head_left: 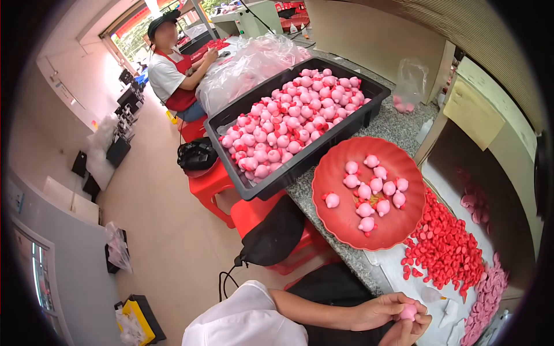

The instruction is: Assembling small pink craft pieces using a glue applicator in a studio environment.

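right hand (411, 333): cut off by the lower edge; only the upper fingers show.
pink piece (408, 312): mostly covered by the fingers of the left hand (378, 310); shape cannot be told.
black crate (300, 161): far left corner hidden under clear plastic bags (248, 66).
red plate (340, 222): small yellowish bits at the centre too small to tell.

Both hands meet at five o'clock: the left hand (378, 310) and right hand (411, 331) pinch a pink piece (408, 312). On the surface (398, 124), a red plate (340, 216) holds pink figures (369, 190); a black bin (300, 164) lies at twelve o'clock, red caps (444, 248) at three.
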{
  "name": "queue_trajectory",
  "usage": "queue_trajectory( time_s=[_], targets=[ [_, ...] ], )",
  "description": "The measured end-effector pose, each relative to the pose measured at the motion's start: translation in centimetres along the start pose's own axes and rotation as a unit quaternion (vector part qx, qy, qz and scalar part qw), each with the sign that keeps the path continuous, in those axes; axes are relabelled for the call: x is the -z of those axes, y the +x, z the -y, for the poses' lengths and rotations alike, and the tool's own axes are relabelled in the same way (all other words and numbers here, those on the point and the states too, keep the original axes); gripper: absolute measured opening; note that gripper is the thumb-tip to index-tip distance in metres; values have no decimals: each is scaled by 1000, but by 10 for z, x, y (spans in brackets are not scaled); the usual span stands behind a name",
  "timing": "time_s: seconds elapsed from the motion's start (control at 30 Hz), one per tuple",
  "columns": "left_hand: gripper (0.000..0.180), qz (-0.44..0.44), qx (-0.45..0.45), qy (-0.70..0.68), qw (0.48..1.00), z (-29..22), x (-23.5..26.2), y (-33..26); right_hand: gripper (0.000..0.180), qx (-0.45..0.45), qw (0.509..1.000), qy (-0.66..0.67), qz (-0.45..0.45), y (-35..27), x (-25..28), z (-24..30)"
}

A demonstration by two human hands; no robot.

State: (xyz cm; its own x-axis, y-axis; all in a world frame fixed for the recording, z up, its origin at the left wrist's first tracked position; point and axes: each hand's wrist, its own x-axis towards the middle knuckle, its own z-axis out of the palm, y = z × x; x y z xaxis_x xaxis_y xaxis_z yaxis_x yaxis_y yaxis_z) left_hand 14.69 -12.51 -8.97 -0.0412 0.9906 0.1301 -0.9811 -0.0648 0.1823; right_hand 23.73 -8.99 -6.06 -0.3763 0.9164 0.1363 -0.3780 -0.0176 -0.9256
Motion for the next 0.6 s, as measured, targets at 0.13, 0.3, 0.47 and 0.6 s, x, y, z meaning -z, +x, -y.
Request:
queue_trajectory(
  time_s=[0.13, 0.3, 0.47, 0.6],
  targets=[
    [22, -8, 1, 14, 1000, -11, -3, 1, 21, -2, 1000, -25, 1, 4, -5, -2],
    [21, 14, -4, 26, 1000, -15, -5, 3, 25, 64, 995, -76, 16, 5, -6, -4],
    [22, 7, 1, 44, 999, -4, -6, 0, 25, 85, 992, -95, 19, -1, -4, 7],
    [23, 25, 29, 237, 971, -21, -16, 3, 25, 52, 992, -117, 19, -1, -7, 23]
  ],
)
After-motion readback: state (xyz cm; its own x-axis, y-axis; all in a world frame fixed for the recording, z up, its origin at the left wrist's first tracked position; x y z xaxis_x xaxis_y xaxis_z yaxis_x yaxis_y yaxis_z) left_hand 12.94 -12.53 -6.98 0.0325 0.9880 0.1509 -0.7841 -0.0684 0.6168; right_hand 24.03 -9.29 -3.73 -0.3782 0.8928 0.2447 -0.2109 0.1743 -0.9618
